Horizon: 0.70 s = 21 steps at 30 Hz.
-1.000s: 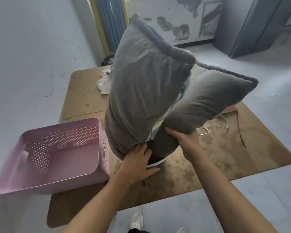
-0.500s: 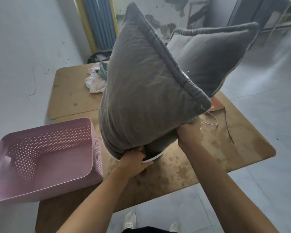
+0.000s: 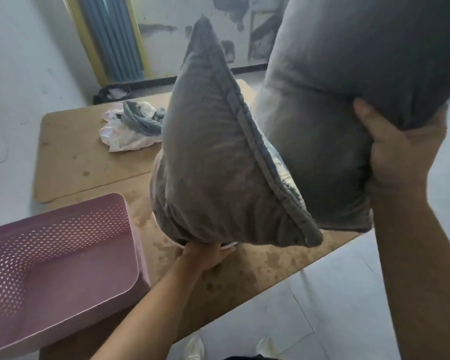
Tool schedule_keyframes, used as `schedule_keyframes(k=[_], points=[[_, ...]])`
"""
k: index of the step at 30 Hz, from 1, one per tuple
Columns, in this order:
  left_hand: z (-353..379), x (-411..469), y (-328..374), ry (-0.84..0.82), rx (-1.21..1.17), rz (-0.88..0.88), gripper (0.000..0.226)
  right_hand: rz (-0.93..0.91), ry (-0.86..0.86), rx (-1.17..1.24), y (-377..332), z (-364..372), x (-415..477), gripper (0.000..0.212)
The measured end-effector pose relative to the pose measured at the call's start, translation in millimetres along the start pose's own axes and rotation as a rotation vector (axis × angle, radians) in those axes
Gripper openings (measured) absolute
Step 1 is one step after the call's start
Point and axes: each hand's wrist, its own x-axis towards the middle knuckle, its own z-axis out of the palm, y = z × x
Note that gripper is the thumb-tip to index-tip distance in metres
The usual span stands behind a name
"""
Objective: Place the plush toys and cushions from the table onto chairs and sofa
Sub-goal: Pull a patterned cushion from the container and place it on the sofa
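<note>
Two grey cushions fill the middle and right of the head view. The left grey cushion (image 3: 213, 162) stands on its lower end above the wooden table (image 3: 89, 157). My left hand (image 3: 205, 255) grips its bottom edge, where a sliver of something white shows. The right grey cushion (image 3: 348, 100) is raised higher. My right hand (image 3: 403, 157) grips its lower right side with curled fingers. The space between the cushions is hidden.
A pink perforated plastic basket (image 3: 57, 258) sits at the table's near left corner. A crumpled white and grey cloth (image 3: 133, 126) lies at the table's far side. A dark bin (image 3: 112, 93) stands behind the table by the wall. Tiled floor (image 3: 322, 307) spreads right.
My right hand has lifted the right cushion higher and to the right, away from the table. The left cushion has tipped a little; my left hand stays at its base.
</note>
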Motion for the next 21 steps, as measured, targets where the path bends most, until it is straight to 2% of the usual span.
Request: schedule_keyframes(k=[2,4,6,9,14,18,21], points=[[-4,0,3,-0.040,-0.021,0.013,0.068,-0.044,0.077,0.035,-11,-29,3,0.085],[-7,-1,6,-0.028,0.038,0.102,0.062,-0.030,0.133,0.079,-15,-55,-7,0.084],[-8,-4,6,0.146,0.094,0.276,0.052,-0.004,0.240,0.091,-19,-73,-33,0.073],[9,-8,-6,0.228,0.119,0.357,0.049,0.045,0.437,0.094,-17,-100,-83,0.062],[17,-23,-8,0.378,0.023,0.288,0.025,0.115,0.675,-0.004,-5,-155,-155,0.047],[24,-35,-8,0.388,-0.035,0.235,0.031,0.158,0.794,-0.063,-5,-201,-205,0.057],[22,-39,-3,0.346,-0.035,0.158,0.033,0.176,0.848,-0.083,-4,-230,-236,0.058]])
